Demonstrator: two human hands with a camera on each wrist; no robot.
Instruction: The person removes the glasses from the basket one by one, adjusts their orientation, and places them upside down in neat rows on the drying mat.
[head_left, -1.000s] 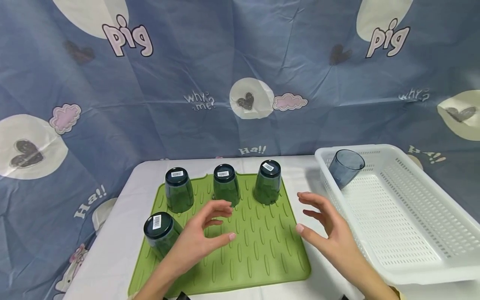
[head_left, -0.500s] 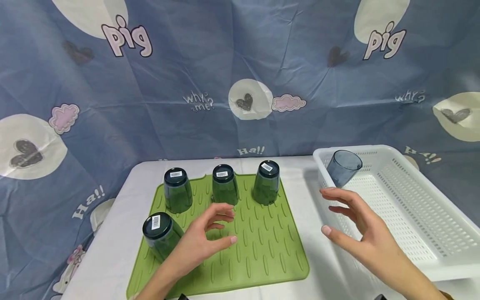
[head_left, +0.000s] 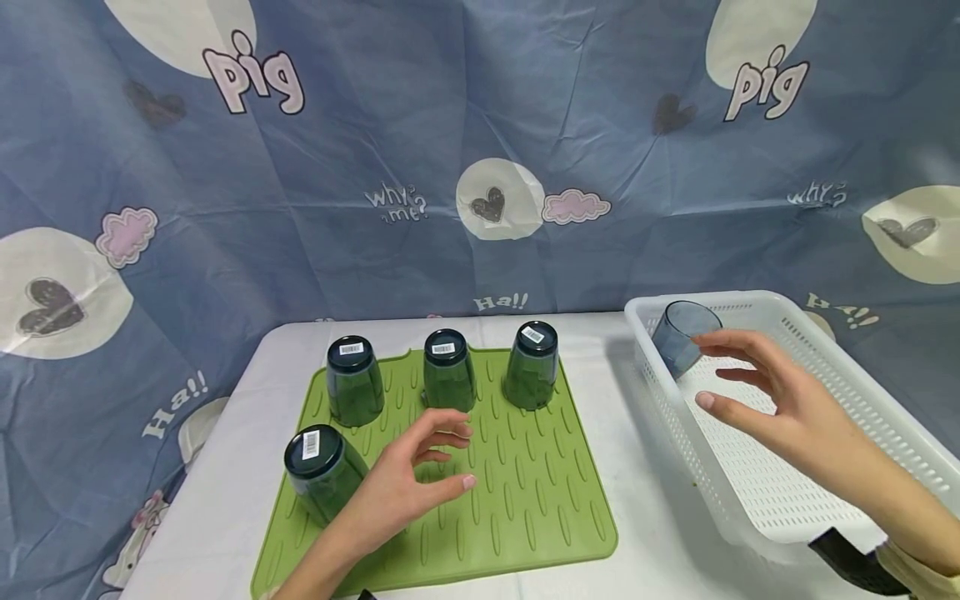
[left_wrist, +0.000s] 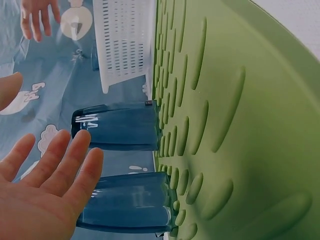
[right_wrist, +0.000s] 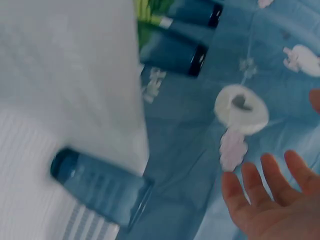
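Observation:
My right hand (head_left: 780, 400) hovers over the white basket (head_left: 795, 521), fingers loosely bent and holding nothing. Just beyond its fingertips a blue glass (head_left: 678, 342) leans in the basket's far left corner, mouth up. In the right wrist view that glass (right_wrist: 102, 185) lies apart from the fingers. My left hand (head_left: 408, 479) hangs relaxed above the green drying mat (head_left: 525, 500), also holding nothing. Nearest to it, an upside-down glass (head_left: 322, 471) stands at the mat's left side, partly hidden by the wrist. In the left wrist view, two glasses stand beyond the fingers.
Along the mat's back edge stand three more upside-down glasses: a left one (head_left: 355, 383), a middle one (head_left: 450, 371) and a right one (head_left: 531, 367), with labels on their bases. A white cloth (head_left: 592, 350) covers the table. Behind hangs a blue printed curtain (head_left: 420, 125).
My right hand has moved right and forward, from beside the mat's right edge to over the basket, nearer the glass there. The left hand has stayed nearly still.

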